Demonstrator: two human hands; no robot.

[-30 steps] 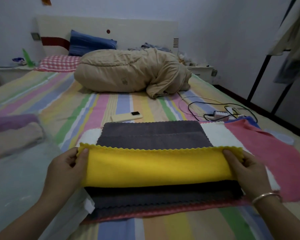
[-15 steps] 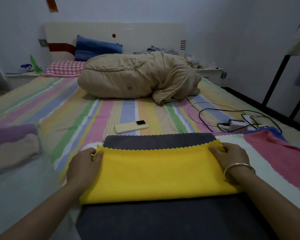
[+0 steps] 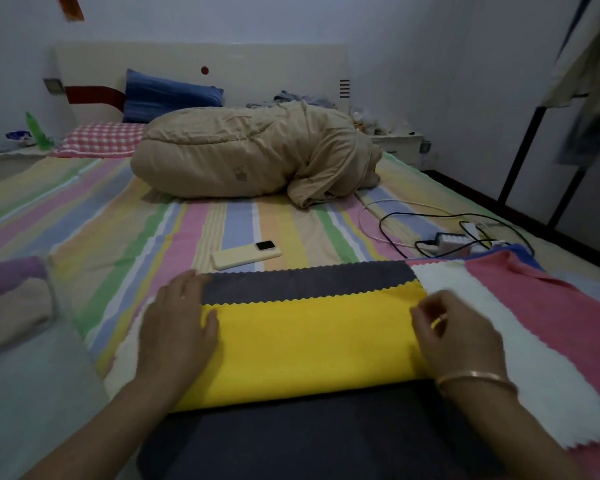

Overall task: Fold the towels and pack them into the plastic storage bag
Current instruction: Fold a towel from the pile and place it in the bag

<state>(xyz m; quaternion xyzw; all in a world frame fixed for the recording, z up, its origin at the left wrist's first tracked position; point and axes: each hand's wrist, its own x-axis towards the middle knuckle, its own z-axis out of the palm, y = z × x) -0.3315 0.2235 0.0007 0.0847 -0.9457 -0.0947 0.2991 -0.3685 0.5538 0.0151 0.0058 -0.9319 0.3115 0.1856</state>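
A yellow towel [image 3: 312, 344] lies folded in half on a dark grey towel [image 3: 309, 280], which tops a stack of a white towel [image 3: 520, 344] and a pink towel [image 3: 575, 306] on the bed. My left hand [image 3: 177, 327] rests flat with straight fingers on the yellow towel's left end. My right hand [image 3: 458, 337] lies on its right end, blurred, fingers loosely bent. At the left, a clear plastic storage bag [image 3: 18, 368] holds folded towels, purple and beige [image 3: 11, 299].
A cream phone [image 3: 246, 257] lies just beyond the towels. A power strip with tangled cables [image 3: 454, 240] sits to the right. A beige rolled quilt [image 3: 257, 157] and pillows [image 3: 170, 95] fill the head of the striped bed. A black rack [image 3: 530, 140] stands at the right.
Both hands carried the yellow towel's near edge forward, folding it in half, then let go of the edge and now lie on its two ends.
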